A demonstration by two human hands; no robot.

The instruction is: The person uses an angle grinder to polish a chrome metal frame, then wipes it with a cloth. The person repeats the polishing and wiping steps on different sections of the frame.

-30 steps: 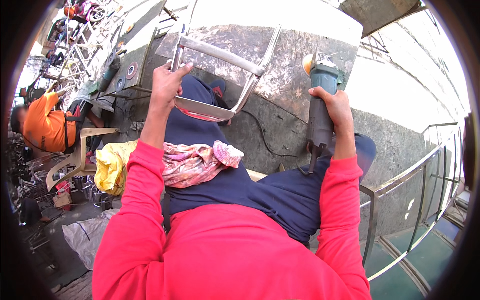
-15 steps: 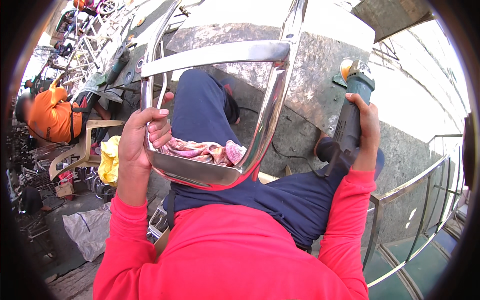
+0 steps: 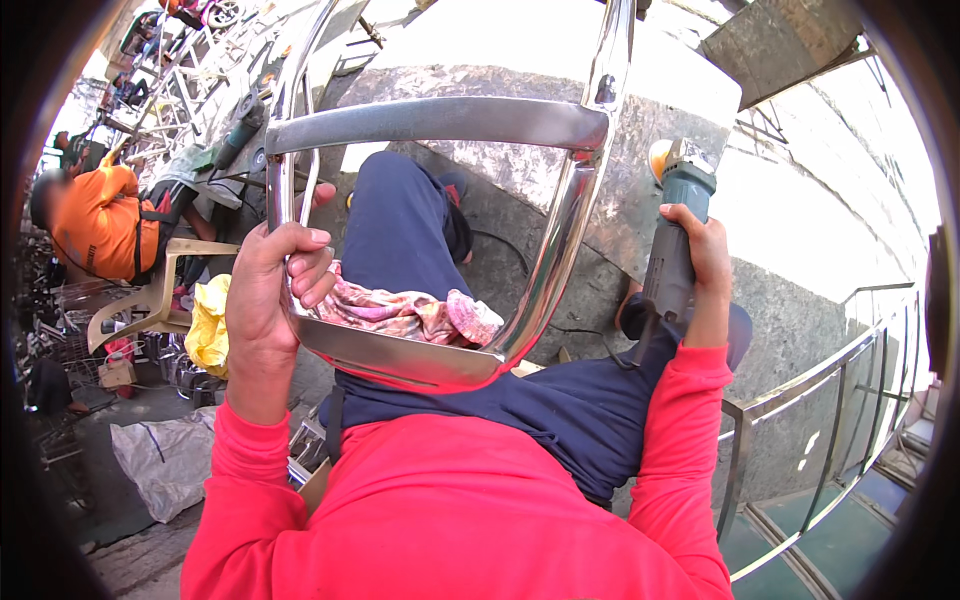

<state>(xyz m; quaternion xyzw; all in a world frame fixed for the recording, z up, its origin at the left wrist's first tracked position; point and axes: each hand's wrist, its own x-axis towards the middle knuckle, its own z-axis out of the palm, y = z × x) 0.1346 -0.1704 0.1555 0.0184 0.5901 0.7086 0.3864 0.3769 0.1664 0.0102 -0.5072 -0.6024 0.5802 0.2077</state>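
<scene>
Toward nine o'clock, the left hand grasps one side of a shiny metal frame, which extends up through twelve; at three o'clock, the right hand is wrapped around a grey-and-teal grinder

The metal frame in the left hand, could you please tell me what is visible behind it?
Through the metal frame show a trousered leg, patterned cloth and grey floor. Whatever its crossbar and lower plate cover cannot be seen.

Red long-sleeved top, navy trousers
</scene>
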